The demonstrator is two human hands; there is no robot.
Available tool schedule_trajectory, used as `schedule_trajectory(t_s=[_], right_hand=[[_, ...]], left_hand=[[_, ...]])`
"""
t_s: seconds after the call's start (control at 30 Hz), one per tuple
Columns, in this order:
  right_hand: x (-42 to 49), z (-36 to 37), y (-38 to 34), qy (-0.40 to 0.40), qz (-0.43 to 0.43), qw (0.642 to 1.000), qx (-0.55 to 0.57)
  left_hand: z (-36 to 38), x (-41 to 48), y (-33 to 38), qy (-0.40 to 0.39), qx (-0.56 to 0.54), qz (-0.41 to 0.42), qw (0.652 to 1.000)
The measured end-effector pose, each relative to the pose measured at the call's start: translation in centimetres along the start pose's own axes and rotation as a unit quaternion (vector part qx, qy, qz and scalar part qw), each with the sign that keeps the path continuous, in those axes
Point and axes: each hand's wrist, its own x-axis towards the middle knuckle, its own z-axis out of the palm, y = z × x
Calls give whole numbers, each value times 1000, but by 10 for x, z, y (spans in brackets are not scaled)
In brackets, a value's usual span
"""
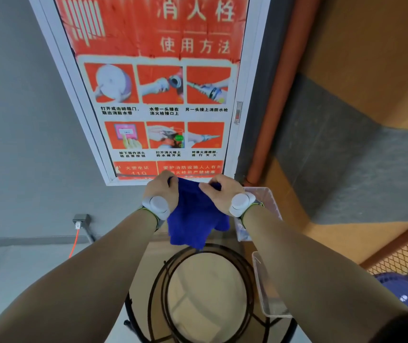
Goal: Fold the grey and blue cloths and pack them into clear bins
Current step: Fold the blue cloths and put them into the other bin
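Observation:
A blue cloth (pixel 194 219) hangs in the air above a round glass table (pixel 205 285). My left hand (pixel 159 188) grips its upper left edge and my right hand (pixel 219 190) grips its upper right edge, both at arm's length. The cloth droops below my wrists, bunched and uneven. One clear bin (pixel 263 198) stands behind my right wrist, partly hidden by it. A second clear bin (pixel 268 293) sits nearer, under my right forearm. No grey cloth is visible.
A fire-hydrant cabinet door with a red instruction poster (pixel 158 95) fills the wall ahead. An orange pipe (pixel 279 95) runs up to its right. A wall socket with an orange cable (pixel 78 225) is low on the left. Metal mesh (pixel 406 253) shows at right.

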Motion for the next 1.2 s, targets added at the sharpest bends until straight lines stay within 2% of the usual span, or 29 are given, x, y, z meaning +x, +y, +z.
schedule_trajectory(t_s=[0.17, 0.27, 0.4, 0.53, 0.57, 0.67, 0.77, 0.93, 1.03, 1.2], right_hand=[[-9, -12, 13, -93, 41, 995, 18], [-9, -19, 22, -89, 26, 995, -25], [-9, -21, 29, -97, 15, 995, -10], [-13, -20, 28, -109, 0, 994, 10], [-13, -19, 26, -115, 1, 993, 13], [-13, -19, 21, -121, 15, 992, 26], [-15, -19, 17, -112, 26, 993, 39], [-19, -17, 19, -85, 70, 991, 75], [-22, -19, 21, -91, 90, 987, 99], [-22, -17, 21, -78, 81, 989, 95]], left_hand=[[7, -12, 10, 19, 30, -41, 999], [11, -18, 12, 29, 47, -82, 995], [11, -19, 12, 17, 79, -122, 989], [18, -31, 17, 14, 50, -87, 995], [22, -36, 19, -12, 42, -72, 996], [34, -46, 30, -154, 83, 2, 985], [51, -54, 35, -224, 75, 35, 971], [68, -59, 27, -207, 51, 15, 977], [70, -62, 27, -188, 81, 24, 978], [81, -64, 28, -200, 104, 0, 974]])
